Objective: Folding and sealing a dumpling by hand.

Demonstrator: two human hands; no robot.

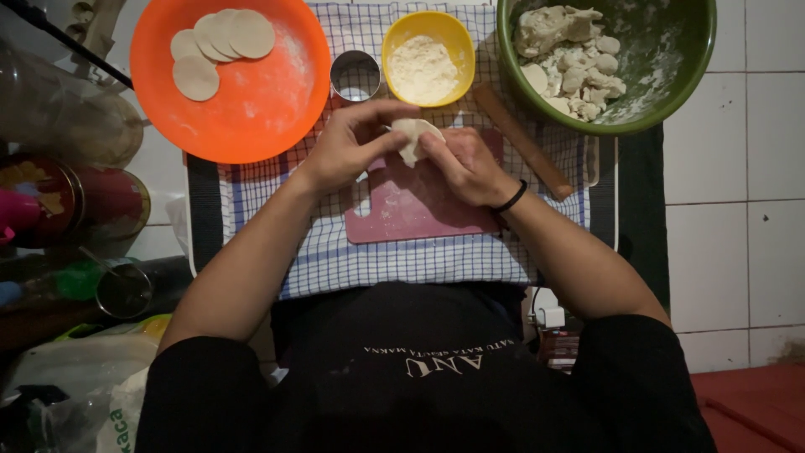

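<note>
Above cutting board (419,214), dough (413,137) between fingers (394,141)

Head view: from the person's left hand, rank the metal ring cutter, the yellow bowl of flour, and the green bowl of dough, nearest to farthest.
Measured from the left hand:
1. Metal ring cutter, just above the hand, beside the orange plate.
2. Yellow bowl of flour, up and to the right.
3. Green bowl of dough, far right at the top corner, past the rolling pin.

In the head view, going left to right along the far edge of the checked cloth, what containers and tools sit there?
Orange plate with dough rounds → metal ring cutter → yellow bowl of flour → wooden rolling pin → green bowl of dough pieces.
</note>
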